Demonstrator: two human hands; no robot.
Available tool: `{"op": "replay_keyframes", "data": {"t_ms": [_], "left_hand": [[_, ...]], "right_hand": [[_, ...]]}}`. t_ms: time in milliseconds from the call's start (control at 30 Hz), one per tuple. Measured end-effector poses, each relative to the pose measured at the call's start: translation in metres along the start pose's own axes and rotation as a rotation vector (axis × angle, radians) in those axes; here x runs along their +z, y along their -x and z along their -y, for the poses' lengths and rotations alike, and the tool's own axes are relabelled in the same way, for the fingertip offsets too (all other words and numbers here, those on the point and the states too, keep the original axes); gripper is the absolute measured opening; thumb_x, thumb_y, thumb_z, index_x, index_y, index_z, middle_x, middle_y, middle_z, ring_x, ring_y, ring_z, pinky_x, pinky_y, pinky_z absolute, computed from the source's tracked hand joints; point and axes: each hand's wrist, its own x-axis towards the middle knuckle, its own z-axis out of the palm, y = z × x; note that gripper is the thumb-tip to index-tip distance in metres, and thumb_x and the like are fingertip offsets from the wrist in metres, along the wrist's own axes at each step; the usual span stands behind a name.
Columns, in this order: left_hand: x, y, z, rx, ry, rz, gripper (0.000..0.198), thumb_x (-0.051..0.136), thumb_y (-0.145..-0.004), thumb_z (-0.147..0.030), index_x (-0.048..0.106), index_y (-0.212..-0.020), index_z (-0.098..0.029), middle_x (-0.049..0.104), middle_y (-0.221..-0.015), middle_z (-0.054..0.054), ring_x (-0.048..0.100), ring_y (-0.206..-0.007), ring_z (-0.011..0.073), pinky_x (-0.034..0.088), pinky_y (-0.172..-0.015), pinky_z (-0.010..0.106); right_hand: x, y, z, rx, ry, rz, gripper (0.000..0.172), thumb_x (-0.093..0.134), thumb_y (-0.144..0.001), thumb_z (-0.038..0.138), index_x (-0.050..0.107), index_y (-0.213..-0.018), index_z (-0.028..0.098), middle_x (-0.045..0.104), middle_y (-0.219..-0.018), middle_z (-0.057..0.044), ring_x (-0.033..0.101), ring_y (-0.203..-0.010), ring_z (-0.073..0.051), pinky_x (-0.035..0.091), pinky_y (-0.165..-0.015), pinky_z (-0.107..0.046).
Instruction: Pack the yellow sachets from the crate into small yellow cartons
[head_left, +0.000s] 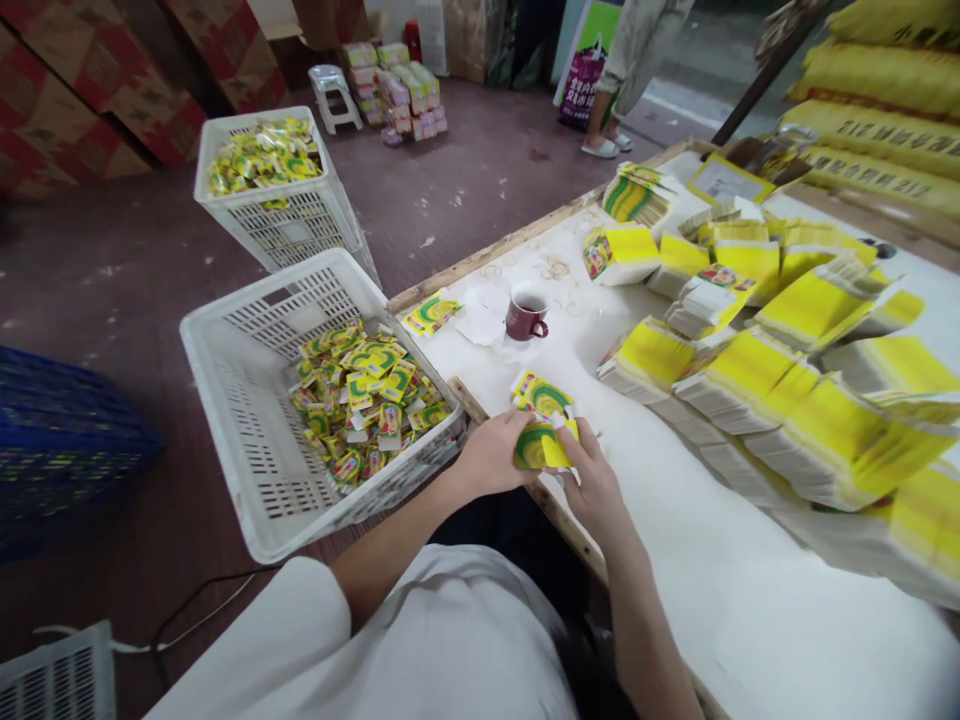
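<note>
At the near edge of the white table (555, 262), my left hand (491, 455) is closed on the left side of a yellow-green printed card packet (541, 446). My right hand (592, 478) grips the same packet from the right, its thumb over the top. Just beyond, another yellow-green packet (541, 394) lies on the table, partly hidden by my fingers. A dark red mug (526, 314) with liquid in it stands farther back, and a flat yellow packet (432, 313) lies near the table's left edge.
A white crate (262, 510) of small packets sits left of the table, with a second full crate (292, 215) behind it. Stacks of yellow cards (750, 370) cover the table's right side. A person's legs (637, 60) show behind; a white stool (334, 100) stands at the back.
</note>
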Motion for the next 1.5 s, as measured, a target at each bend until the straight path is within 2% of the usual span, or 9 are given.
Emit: {"op": "replay_keyframes", "data": {"t_ms": [233, 400, 467, 567, 633, 900, 1133, 1367, 1500], "left_hand": [[-0.011, 0.001, -0.008, -0.030, -0.051, 0.111, 0.047, 0.087, -0.057, -0.036, 0.070, -0.098, -0.026, 0.074, -0.092, 0.006, 0.070, -0.084, 0.0293, 0.052, -0.079, 0.036], [-0.003, 0.007, -0.009, -0.153, 0.275, -0.030, 0.054, 0.090, -0.052, -0.030, 0.069, -0.102, -0.027, 0.072, -0.098, 0.004, 0.067, -0.091, 0.0265, 0.051, -0.085, 0.034], [-0.002, 0.008, -0.004, -0.220, 0.587, -0.185, 0.055, 0.089, -0.057, -0.039, 0.065, -0.105, -0.026, 0.070, -0.100, 0.004, 0.066, -0.086, 0.0224, 0.052, -0.081, 0.032], [-0.003, 0.004, 0.005, -0.305, 1.035, -0.586, 0.055, 0.075, -0.069, -0.065, 0.061, -0.104, -0.025, 0.066, -0.111, 0.007, 0.066, -0.094, 0.0219, 0.053, -0.082, 0.033], [-0.003, 0.000, 0.009, -0.391, 1.155, -0.717, 0.054, 0.065, -0.075, -0.072, 0.059, -0.100, -0.025, 0.065, -0.114, 0.008, 0.065, -0.103, 0.0228, 0.053, -0.087, 0.034], [0.013, 0.001, 0.007, -0.512, 1.093, -0.544, 0.045, 0.079, -0.074, -0.052, 0.052, -0.093, -0.021, 0.067, -0.107, 0.005, 0.066, -0.086, 0.0153, 0.053, -0.074, 0.028], [0.026, 0.007, 0.008, -0.567, 1.112, -0.413, 0.043, 0.084, -0.071, -0.046, 0.057, -0.091, -0.018, 0.069, -0.100, 0.005, 0.067, -0.085, 0.0152, 0.053, -0.076, 0.029], [0.034, -0.001, -0.010, -0.357, 1.291, -0.359, 0.050, 0.082, -0.066, -0.057, 0.064, -0.092, -0.020, 0.068, -0.084, 0.004, 0.068, -0.091, 0.0231, 0.053, -0.081, 0.035], [0.029, -0.008, -0.017, -0.262, 1.148, -0.530, 0.047, 0.077, -0.070, -0.063, 0.057, -0.077, -0.021, 0.055, -0.066, -0.003, 0.058, -0.065, 0.0126, 0.051, -0.069, 0.027]], "right_hand": [[-0.023, -0.002, 0.003, -0.024, -0.107, 0.218, 0.025, 0.060, -0.088, 0.029, 0.071, -0.111, 0.026, 0.058, -0.138, -0.012, 0.054, -0.135, -0.032, 0.049, -0.105, -0.050], [-0.001, -0.002, 0.016, 0.120, -0.317, -0.020, 0.057, 0.068, -0.084, 0.037, 0.045, -0.135, 0.024, 0.053, -0.140, -0.016, 0.053, -0.132, -0.030, 0.048, -0.106, -0.051], [0.003, -0.008, 0.011, 0.156, -0.438, -0.109, 0.070, 0.070, -0.083, 0.043, 0.035, -0.141, 0.026, 0.051, -0.141, -0.016, 0.061, -0.121, -0.027, 0.053, -0.100, -0.048], [0.000, -0.024, -0.006, 0.285, -0.251, -0.177, 0.040, 0.062, -0.087, 0.041, 0.050, -0.121, 0.023, 0.063, -0.119, -0.012, 0.066, -0.102, -0.025, 0.056, -0.091, -0.046], [-0.002, -0.035, -0.016, 0.384, 0.010, -0.146, 0.025, 0.061, -0.086, 0.033, 0.057, -0.107, 0.021, 0.065, -0.108, -0.013, 0.064, -0.097, -0.027, 0.054, -0.088, -0.048], [0.022, -0.052, -0.018, 0.470, 0.242, -0.100, 0.026, 0.070, -0.069, 0.016, 0.054, -0.089, 0.019, 0.061, -0.102, -0.017, 0.055, -0.103, -0.036, 0.043, -0.096, -0.055], [0.012, -0.047, -0.013, 0.491, 0.146, -0.115, 0.024, 0.062, -0.075, 0.025, 0.043, -0.091, 0.024, 0.058, -0.076, -0.001, 0.057, -0.071, -0.023, 0.046, -0.068, -0.036], [0.009, -0.020, 0.036, 0.260, -0.578, 0.206, 0.027, 0.069, -0.081, 0.037, 0.048, -0.094, 0.025, 0.058, -0.076, 0.003, 0.054, -0.064, -0.014, 0.044, -0.060, -0.027], [0.022, -0.013, 0.055, 0.258, -0.741, 0.173, 0.050, 0.078, -0.075, 0.033, 0.043, -0.110, 0.027, 0.059, -0.081, 0.004, 0.056, -0.070, -0.015, 0.046, -0.065, -0.029]]}}
